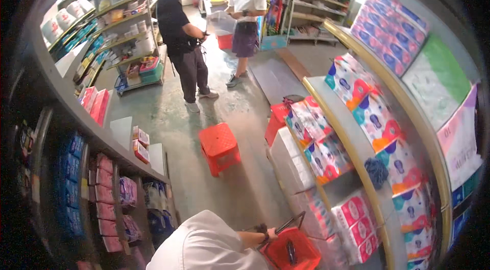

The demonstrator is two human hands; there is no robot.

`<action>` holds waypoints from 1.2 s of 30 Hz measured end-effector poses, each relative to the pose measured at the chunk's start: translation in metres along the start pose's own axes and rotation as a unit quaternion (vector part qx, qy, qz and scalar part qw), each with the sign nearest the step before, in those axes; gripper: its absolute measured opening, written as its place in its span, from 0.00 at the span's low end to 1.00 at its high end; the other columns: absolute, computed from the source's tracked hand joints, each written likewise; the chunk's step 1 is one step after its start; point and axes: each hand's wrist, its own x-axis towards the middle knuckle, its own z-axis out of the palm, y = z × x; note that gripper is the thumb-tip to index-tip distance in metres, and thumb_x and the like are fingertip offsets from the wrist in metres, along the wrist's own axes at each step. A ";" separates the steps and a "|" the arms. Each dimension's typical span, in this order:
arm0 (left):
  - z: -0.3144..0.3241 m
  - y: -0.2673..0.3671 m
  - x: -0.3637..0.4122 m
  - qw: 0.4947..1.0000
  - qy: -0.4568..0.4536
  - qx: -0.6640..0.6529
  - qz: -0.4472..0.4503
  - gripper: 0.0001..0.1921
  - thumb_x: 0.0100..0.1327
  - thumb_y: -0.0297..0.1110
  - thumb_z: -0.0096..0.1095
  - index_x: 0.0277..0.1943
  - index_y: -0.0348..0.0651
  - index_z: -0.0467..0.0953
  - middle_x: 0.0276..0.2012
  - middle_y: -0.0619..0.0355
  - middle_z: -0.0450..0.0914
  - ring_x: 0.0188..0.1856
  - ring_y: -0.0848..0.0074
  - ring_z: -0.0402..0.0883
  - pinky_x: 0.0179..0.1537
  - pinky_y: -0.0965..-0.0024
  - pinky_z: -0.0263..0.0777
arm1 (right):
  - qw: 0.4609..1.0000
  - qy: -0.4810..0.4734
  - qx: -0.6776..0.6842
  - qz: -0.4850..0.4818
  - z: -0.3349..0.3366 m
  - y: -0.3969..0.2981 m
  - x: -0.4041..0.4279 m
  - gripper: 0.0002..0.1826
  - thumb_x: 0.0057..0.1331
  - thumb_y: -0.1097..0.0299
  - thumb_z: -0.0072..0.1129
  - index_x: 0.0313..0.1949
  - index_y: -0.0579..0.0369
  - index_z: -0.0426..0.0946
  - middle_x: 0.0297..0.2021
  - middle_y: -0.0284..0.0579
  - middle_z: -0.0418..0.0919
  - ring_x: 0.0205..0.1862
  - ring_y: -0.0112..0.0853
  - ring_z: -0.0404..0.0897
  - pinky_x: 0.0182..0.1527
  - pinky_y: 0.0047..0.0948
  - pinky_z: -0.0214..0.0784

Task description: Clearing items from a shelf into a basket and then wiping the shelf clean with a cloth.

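Observation:
My left hand (272,234) reaches from a loose white sleeve at the bottom centre, a dark band around its wrist. It is closed on the dark handle of a red plastic shopping basket (311,247), which hangs at the bottom right of centre. A slim black object (291,251) lies inside the basket; its kind cannot be told. My right hand is out of view. Beside the basket, pink-and-white tissue packs (356,228) stand on a low shelf. A red plastic stool (219,141) is on the floor ahead.
Shelves with colourful tissue packs (377,117) line the right side. A dark blue mesh bath puff (376,172) hangs at a shelf edge. Shelves with pink packs (107,203) run along the left. Two people, one in black (174,21) and one in a white shirt (247,4), stand farther ahead.

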 end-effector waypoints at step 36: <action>-0.015 0.084 -0.047 0.983 -0.125 0.060 0.118 0.21 0.58 0.46 0.63 0.45 0.36 0.80 0.39 0.50 0.85 0.43 0.65 0.83 0.46 0.64 0.74 | 0.990 0.136 0.026 0.033 -0.104 0.245 -0.073 0.10 0.63 0.61 0.53 0.34 0.53 0.78 0.27 0.39 0.78 0.26 0.30 0.75 0.29 0.33 0.69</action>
